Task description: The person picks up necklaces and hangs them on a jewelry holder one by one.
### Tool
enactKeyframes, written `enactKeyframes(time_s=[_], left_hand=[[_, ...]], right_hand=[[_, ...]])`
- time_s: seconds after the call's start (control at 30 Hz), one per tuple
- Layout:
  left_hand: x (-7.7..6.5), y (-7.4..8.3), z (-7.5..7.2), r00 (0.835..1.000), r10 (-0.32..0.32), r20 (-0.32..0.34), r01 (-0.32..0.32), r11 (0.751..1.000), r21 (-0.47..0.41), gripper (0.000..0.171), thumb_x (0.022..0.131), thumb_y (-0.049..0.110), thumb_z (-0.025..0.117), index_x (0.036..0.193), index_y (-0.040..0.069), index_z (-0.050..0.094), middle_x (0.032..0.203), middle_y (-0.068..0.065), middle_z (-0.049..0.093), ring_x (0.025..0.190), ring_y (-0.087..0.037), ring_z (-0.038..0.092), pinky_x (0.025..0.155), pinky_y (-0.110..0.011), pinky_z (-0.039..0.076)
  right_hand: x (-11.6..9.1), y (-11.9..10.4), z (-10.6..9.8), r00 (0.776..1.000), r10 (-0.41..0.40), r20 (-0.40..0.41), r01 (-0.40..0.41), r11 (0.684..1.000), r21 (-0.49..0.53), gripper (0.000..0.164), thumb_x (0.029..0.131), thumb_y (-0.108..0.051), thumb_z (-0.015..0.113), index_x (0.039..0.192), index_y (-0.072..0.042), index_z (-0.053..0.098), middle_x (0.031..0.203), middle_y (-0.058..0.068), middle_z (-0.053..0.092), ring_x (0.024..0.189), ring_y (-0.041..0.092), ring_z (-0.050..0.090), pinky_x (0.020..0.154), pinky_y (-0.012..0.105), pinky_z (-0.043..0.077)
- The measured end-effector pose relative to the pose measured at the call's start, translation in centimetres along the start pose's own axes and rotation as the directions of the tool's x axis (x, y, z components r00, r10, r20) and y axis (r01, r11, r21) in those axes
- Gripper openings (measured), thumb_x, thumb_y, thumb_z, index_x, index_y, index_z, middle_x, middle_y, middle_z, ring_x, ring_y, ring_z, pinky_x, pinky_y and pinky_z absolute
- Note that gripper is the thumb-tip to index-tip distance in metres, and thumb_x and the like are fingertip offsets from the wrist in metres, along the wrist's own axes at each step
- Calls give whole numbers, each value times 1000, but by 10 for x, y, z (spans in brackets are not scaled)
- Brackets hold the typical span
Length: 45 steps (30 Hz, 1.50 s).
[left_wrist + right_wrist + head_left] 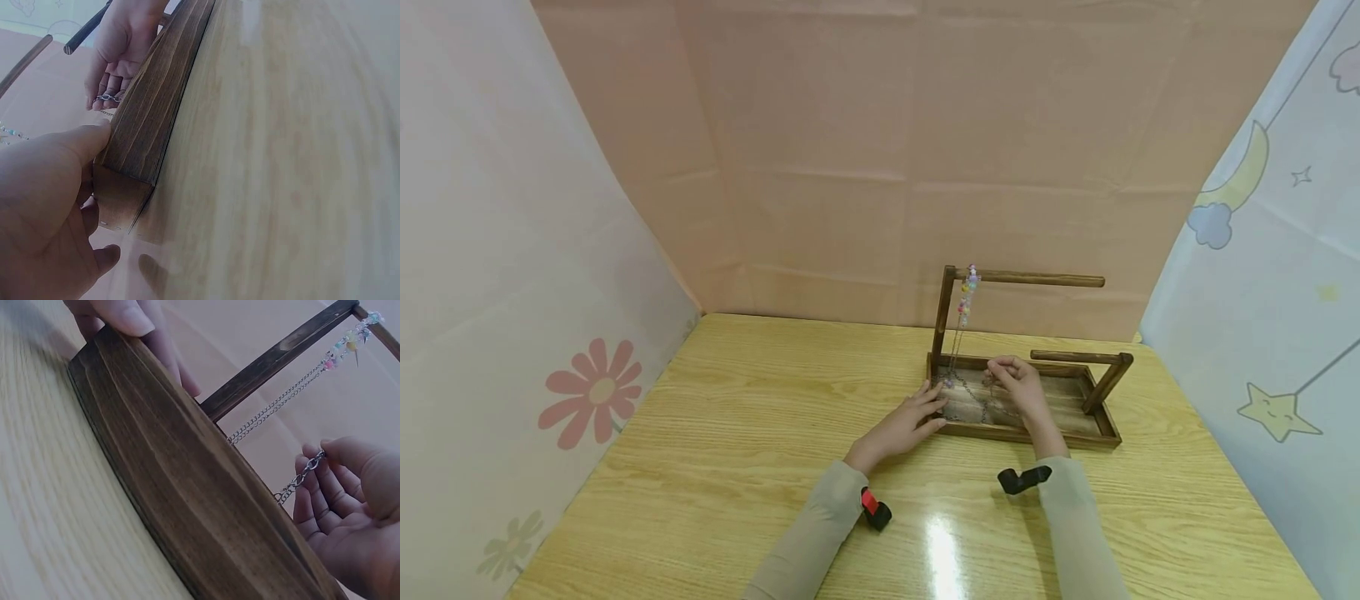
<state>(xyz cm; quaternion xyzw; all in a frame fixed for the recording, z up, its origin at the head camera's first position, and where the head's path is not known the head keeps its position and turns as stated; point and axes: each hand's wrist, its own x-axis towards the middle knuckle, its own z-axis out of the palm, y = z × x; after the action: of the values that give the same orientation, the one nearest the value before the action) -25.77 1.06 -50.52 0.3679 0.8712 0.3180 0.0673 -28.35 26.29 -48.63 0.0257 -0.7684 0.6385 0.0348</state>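
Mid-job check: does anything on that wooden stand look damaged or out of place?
Nothing looks plainly damaged. The one untidy spot is the tray: loose chain lies in bends below the beaded strand hanging on the upper bar. Whether it is tangled, I cannot tell.

Probably a curtained-off tabletop booth: wood-grain table [737, 417], peach backdrop [812, 167], flowered sheet [512, 250] left, moon-and-star sheet [1285, 292] right.

the chain [310, 464] is silver, the beads [347, 346] pastel multicoloured, the tray [169, 475] dark brown and grained, the table [722, 433] yellow wood-grained.
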Motion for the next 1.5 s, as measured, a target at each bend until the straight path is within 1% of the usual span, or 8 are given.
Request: enactKeyframes(time_s=[0.17,0.27,0.43,0.67,0.9,1.03,1.17,1.5], left_hand=[[1,-1,1,1000,10,-5,-10,1000,2,54,100,40,36,144,9,34,156,-3,13,144,-23,3,112,-54,15],[1,-2,1,1000,13,-6,-13,1000,-2,53,100,39,36,143,8,35,156,-4,14,144,-23,3,112,-54,15],[1,-1,1,1000,11,-7,-11,1000,0,52,100,37,38,143,8,35,156,-3,14,144,-24,3,112,-54,15],[1,0,0,1000,14,-4,-14,1000,1,52,100,37,38,143,7,35,156,-3,13,144,-25,3,111,-55,16],[1,-2,1,1000,14,-1,-13,1000,6,52,100,38,37,143,8,35,156,-2,13,144,-24,3,112,-53,15],[1,-3,2,1000,13,-1,-13,1000,2,54,100,40,36,143,9,35,156,-2,13,144,-24,3,112,-53,15],[2,-4,2,1000,16,-5,-16,1000,5,55,100,42,35,144,9,35,156,-1,13,144,-25,3,112,-53,15],[0,-2,2,1000,15,0,-15,1000,-11,54,100,39,35,143,8,35,156,-3,12,144,-24,1,113,-53,13]], right_hand=[[-2,-5,0,1000,-9,23,9,1000,2,55,92,-36,56,124,8,48,105,18,65,98,29,60,91,41,48],[-5,-11,0,999,-12,34,11,999,42,43,93,-30,56,120,4,51,102,11,66,94,19,62,92,42,46],[-11,-27,3,999,-12,42,9,997,81,28,95,-19,53,114,2,53,97,7,67,84,4,62,89,37,48],[-2,-13,3,998,-31,46,26,993,115,34,94,-20,55,117,6,52,90,-7,68,88,9,64,84,35,49],[-3,-15,5,999,-29,31,25,994,105,47,93,-26,57,121,10,48,90,-11,67,94,16,64,87,35,49],[-5,-19,5,999,-23,35,18,992,121,37,93,-28,57,118,0,54,93,-11,67,94,14,63,92,40,46],[-6,-22,5,999,-31,41,25,989,145,24,93,-28,57,111,-12,58,94,-10,67,95,12,63,94,39,45],[-5,-26,6,999,-43,32,37,983,180,20,93,-25,57,107,-12,58,90,-10,68,89,5,63,89,28,49]])
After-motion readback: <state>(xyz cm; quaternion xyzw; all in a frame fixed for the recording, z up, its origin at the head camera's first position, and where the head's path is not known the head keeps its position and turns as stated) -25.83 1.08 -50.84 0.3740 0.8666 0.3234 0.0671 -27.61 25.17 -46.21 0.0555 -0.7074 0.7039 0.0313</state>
